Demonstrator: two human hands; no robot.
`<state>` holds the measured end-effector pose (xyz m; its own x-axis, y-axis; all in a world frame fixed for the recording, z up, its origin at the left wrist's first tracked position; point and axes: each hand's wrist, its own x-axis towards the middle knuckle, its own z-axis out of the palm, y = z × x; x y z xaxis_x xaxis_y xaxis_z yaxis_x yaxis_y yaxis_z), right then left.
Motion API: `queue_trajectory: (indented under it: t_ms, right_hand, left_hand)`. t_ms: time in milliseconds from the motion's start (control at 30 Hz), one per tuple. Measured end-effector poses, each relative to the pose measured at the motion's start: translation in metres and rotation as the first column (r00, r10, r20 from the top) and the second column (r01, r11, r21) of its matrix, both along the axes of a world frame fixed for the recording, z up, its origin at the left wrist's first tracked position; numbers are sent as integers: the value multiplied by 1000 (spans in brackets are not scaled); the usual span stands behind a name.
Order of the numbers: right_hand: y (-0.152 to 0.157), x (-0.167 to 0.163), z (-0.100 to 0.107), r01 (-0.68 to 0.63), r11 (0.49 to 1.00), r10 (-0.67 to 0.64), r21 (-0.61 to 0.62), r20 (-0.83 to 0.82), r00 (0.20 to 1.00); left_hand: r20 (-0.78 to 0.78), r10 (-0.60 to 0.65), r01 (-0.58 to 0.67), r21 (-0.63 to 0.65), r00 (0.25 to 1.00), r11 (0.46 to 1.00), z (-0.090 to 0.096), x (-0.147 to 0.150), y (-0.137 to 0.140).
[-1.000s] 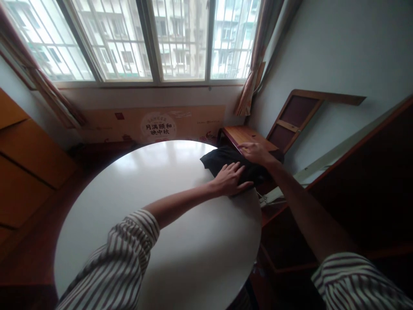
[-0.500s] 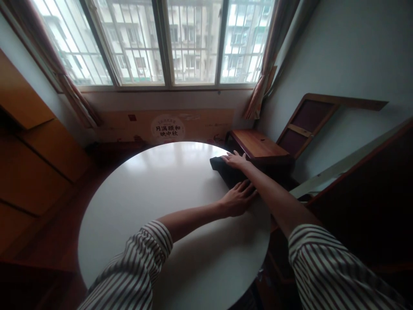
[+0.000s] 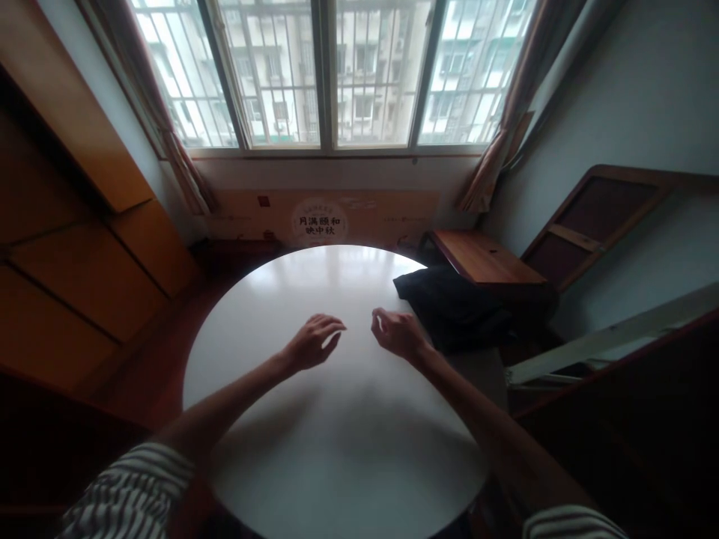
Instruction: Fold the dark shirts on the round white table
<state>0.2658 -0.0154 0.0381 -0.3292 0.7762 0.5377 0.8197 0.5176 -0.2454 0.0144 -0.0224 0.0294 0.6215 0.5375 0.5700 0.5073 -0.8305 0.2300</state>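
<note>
My left hand (image 3: pixel 315 340) hovers over the middle of the round white table (image 3: pixel 337 464), its thumb apart from the fingers and nothing in the grasp. Facing it across a small gap, my right hand (image 3: pixel 398 331) has loosely curled fingers and also holds nothing. A heap of black cloth (image 3: pixel 449 307) lies at the table's right edge, partly draped beyond the rim. My right hand is the nearer one to this cloth but does not touch it. What kind of cloth item it is cannot be made out.
A wooden chair or bench seat (image 3: pixel 486 257) stands behind the cloth, near a leaning wooden frame (image 3: pixel 589 217). Orange cabinets (image 3: pixel 56 299) line the left side. A barred window (image 3: pixel 337 75) and a printed banner (image 3: pixel 252 209) are at the back.
Both hands have left the black cloth and drawn back over the table's middle. The cloth now looks more spread out at the right edge. The view has turned slightly left.
</note>
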Motion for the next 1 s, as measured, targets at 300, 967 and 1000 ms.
queue_trajectory:
  t_ms: [300, 967, 1000]
  right_hand:
    - [6, 6, -44, 43, 992, -54, -121, -88, 995]
    - [-1, 7, -56, -128, 954, 189, -273, 212, 959]
    - [-2, 5, -58, -123, 945, 201, -302, 241, 950]
  left_hand:
    - [126, 182, -163, -147, 975, 976, -33, -37, 37]
    - [-359, 31, -143, -288, 933, 947, -30, -39, 28]
    - [-374, 33, -150, -287, 927, 946, -31, -39, 29]
